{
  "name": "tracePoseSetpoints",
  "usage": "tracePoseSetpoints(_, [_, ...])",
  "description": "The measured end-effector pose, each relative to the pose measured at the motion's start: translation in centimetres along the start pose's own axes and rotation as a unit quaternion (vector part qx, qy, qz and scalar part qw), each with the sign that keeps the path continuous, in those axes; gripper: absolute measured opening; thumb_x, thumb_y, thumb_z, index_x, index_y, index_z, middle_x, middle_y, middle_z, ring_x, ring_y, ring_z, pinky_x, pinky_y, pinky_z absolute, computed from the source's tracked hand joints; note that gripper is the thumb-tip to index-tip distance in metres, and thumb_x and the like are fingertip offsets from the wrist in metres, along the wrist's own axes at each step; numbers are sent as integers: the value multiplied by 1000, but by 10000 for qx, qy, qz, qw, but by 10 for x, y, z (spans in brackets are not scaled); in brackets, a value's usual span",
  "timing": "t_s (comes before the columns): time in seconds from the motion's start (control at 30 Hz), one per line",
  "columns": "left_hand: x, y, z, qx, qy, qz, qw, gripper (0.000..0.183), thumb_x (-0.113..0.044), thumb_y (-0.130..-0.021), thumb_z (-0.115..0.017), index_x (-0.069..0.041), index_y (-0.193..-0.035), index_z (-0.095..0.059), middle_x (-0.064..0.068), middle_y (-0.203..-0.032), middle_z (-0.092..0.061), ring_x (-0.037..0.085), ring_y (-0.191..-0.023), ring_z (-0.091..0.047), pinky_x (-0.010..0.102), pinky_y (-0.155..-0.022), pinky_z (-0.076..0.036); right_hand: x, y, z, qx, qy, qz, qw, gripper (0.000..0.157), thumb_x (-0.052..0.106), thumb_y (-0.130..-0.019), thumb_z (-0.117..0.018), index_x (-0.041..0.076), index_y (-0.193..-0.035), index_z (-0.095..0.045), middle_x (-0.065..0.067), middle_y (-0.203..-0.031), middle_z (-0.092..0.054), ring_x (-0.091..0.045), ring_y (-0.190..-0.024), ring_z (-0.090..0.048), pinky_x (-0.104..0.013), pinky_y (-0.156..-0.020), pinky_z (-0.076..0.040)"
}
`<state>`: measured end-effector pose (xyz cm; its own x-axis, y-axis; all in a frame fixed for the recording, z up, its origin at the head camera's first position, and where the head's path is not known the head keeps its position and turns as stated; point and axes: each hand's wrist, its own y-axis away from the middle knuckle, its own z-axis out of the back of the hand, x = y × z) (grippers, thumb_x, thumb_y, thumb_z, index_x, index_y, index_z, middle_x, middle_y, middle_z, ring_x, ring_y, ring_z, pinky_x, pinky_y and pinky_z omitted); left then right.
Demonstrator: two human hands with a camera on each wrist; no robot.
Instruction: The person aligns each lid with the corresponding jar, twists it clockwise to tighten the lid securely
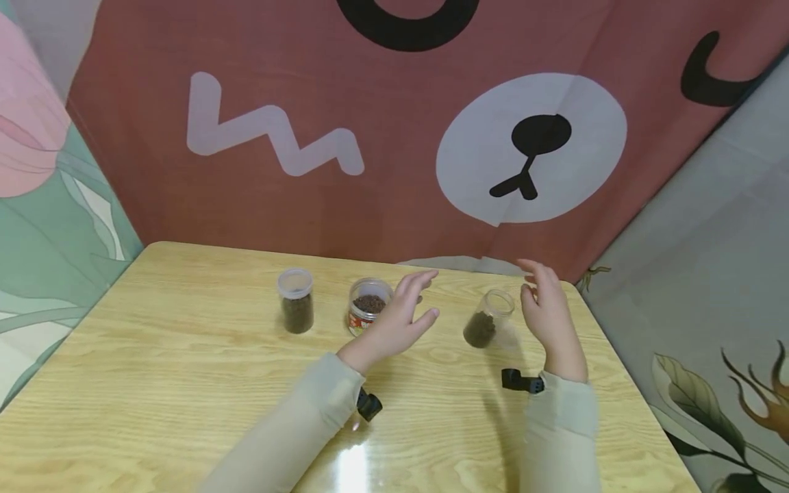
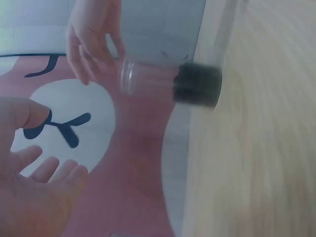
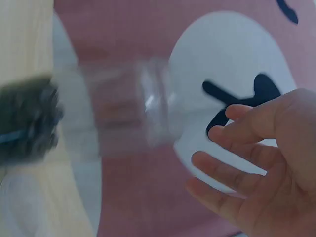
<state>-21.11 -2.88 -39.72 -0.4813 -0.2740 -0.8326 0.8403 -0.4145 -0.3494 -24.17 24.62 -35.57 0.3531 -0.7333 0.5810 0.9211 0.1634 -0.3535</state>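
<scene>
An uncapped clear jar (image 1: 480, 329), its lower part filled with dark granules, stands on the table between my hands. My right hand (image 1: 548, 311) is raised just right of its mouth, fingers loosely bent and holding nothing. In the right wrist view the jar's clear wall (image 3: 118, 108) is beside the fingers, apart from them. My left hand (image 1: 397, 318) hovers to the left of the jar with fingers extended and thumb spread, overlapping a tub (image 1: 370, 305) of reddish-brown bits in the head view. A clear round lid (image 1: 507, 335) lies close to the jar's right side.
Farther left stands a lidded clear jar (image 1: 296, 301) with dark contents. The wooden table (image 1: 185, 383) ends at a hanging cloth (image 1: 394, 205) with a bear face. A grey printed cloth (image 1: 709, 274) hangs along the right side.
</scene>
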Motion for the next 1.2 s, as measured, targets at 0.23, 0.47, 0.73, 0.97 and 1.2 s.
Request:
tracePoseSetpoints(0.23, [5,-8,-24,22,321,238,9992,62,-11,-105,-54,-8,-159,-24,17,-158,-28,28,-145,-35,37,-117,-37,-27,7,3,380,305,-589,9971,48,-6,-101,-40,-6,-149,-39,-36,-140,-40,-56,-123,-45,-66,-101,-43])
tracePoseSetpoints(0.47, [11,-14,-41,206,66,562,9982,62,-16,-106,-54,-11,-160,-24,15,-157,-29,26,-144,-36,42,-114,-40,-47,14,-2,1329,568,-1353,9802,48,3,-100,-57,-8,-144,-43,-40,-140,-38,-59,-122,-45,-65,-95,-46])
tracePoseSetpoints(0.73, [14,-18,-59,377,-55,846,9957,63,-21,-107,-52,-12,-161,-21,17,-160,-24,29,-144,-36,45,-113,-41,-60,20,-10,1969,788,-2012,9563,62,21,-98,-66,-8,-146,-39,-43,-141,-36,-62,-125,-37,-72,-98,-38])
tracePoseSetpoints(0.97, [22,-23,-71,250,15,1022,9944,67,-25,-107,-54,-12,-162,-17,16,-163,-16,32,-143,-38,46,-114,-40,-62,20,-20,2086,913,-2096,9509,69,26,-96,-69,-8,-146,-38,-44,-138,-39,-62,-124,-37,-73,-97,-36])
tracePoseSetpoints(1.2, [25,-33,-75,206,168,1138,9931,70,-30,-106,-56,-11,-161,-17,17,-163,-21,31,-144,-37,45,-115,-38,-61,14,-29,2184,746,-2073,9507,65,18,-95,-71,-11,-143,-39,-45,-138,-38,-60,-125,-41,-70,-99,-41])
